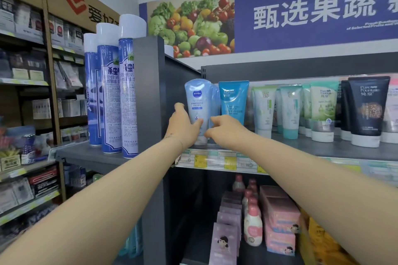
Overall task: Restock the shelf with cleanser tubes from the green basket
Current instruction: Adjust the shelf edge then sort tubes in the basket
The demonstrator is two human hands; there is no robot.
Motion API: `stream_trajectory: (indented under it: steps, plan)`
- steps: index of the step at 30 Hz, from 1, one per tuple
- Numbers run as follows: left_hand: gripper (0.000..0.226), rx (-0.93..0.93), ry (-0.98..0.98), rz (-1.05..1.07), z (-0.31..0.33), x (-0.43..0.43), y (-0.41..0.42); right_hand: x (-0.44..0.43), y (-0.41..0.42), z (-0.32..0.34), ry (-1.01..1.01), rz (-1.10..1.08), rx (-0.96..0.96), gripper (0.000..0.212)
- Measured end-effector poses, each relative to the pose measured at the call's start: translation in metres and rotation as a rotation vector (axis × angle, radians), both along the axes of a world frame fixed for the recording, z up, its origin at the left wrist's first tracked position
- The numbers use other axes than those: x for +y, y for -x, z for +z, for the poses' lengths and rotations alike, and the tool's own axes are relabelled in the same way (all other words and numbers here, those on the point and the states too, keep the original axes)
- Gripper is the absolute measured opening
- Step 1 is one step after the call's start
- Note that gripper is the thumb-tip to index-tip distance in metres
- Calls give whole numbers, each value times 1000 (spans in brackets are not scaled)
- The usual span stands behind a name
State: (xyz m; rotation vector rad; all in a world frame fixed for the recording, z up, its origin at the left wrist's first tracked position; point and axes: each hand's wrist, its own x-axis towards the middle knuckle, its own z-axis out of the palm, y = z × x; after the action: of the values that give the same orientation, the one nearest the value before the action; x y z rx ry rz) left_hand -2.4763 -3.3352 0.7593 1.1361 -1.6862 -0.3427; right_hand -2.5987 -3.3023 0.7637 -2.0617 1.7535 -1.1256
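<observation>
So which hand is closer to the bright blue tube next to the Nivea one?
Right. The right hand sits just below the bright blue tube, in front of it; the left hand holds the Nivea tube beside it.

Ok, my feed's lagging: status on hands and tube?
Left hand grips pale blue Nivea tube, upright on shelf. Right hand loosely curled beside it, grip unclear. Darker blue tube close alongside.

1. Three tall blue-and-white spray cans (pixel 108 97) with white caps stand upright in a row on a grey ledge at the left.
2. A blue banner (pixel 301 11) with white Chinese characters and pictured fruit and vegetables hangs on the wall above.
3. Yellow-and-white price tags (pixel 217 161) line a strip.
4. Below them stand pink-capped bottles (pixel 253 230), with pink boxes (pixel 280 213) to their right and purple packets (pixel 224 241) to their left.
</observation>
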Motion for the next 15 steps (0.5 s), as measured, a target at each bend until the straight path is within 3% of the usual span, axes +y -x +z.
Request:
stream_trajectory:
  steps: [3,9,15]
  plan:
    - [37,-49,129,55,-10,7,0,17,4,-7,114,-16,149,38]
    - [21,-429,339,312,-26,34,0,47,17,-23,386,-116,588,23]
    - [19,-629,466,278,-57,67,12,72,46,-58,551,-139,728,27]
